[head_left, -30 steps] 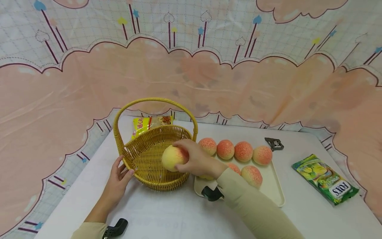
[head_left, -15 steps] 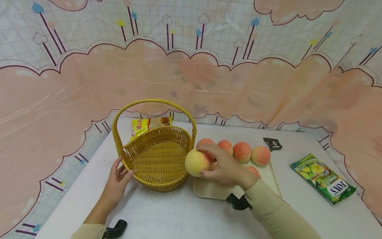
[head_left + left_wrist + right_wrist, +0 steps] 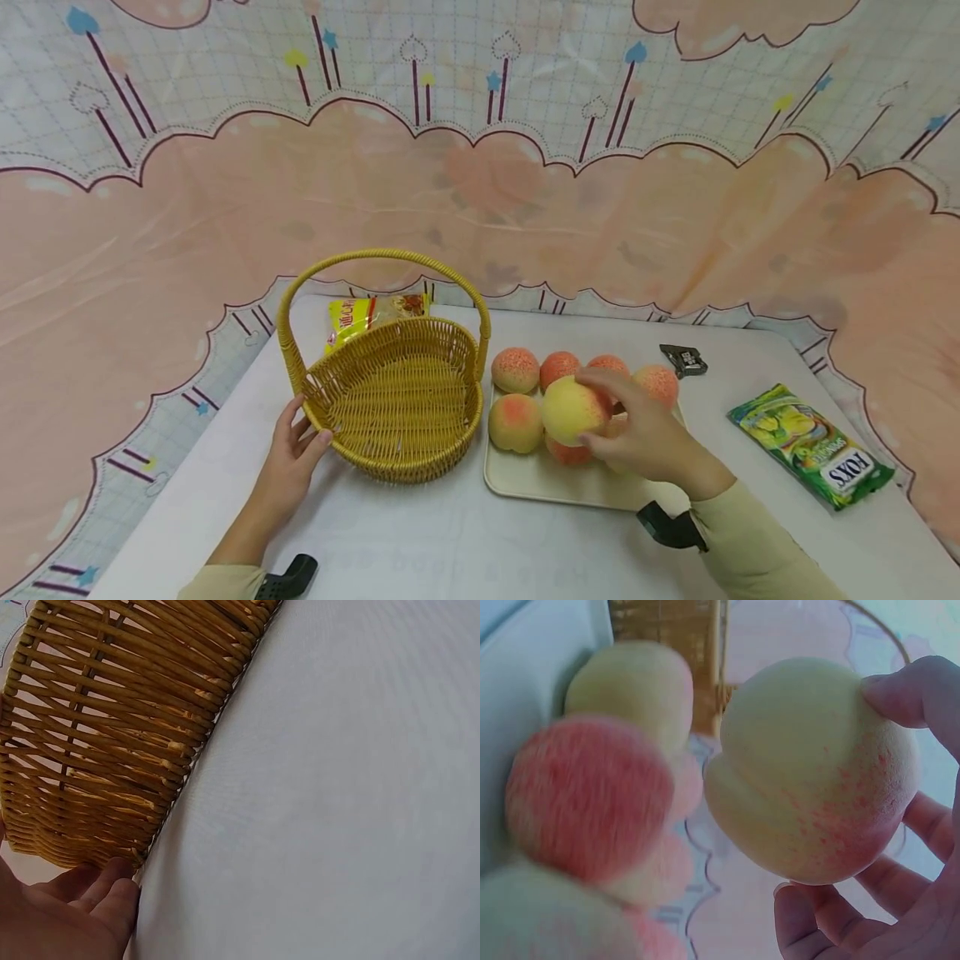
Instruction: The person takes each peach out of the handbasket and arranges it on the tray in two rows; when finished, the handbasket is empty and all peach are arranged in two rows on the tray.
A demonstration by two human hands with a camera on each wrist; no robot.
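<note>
My right hand (image 3: 648, 437) holds a yellow-and-pink peach (image 3: 572, 412) between thumb and fingers, raised over the cream tray (image 3: 555, 492). In the right wrist view the held peach (image 3: 810, 780) shows its crease, with the thumb on one side and fingertips under the other. Several more peaches (image 3: 514, 423) lie on the tray in rows, some partly hidden by the hand. To the left stands a yellow wicker basket (image 3: 397, 408) with a tall arched handle and a bare woven bottom. My left hand (image 3: 291, 462) grips its left side, and its fingers (image 3: 112, 900) press at the base.
Behind the basket lies a yellow snack packet (image 3: 348, 321). A small black packet (image 3: 683, 360) sits past the tray's far right corner, and a green Foxs bag (image 3: 813, 446) lies at the right. A patterned cloth backdrop (image 3: 480, 208) hangs behind the white table (image 3: 420, 542).
My right hand has carried the peach out from over the basket, rightward to above the tray. The left hand keeps its grip on the basket, which stays put.
</note>
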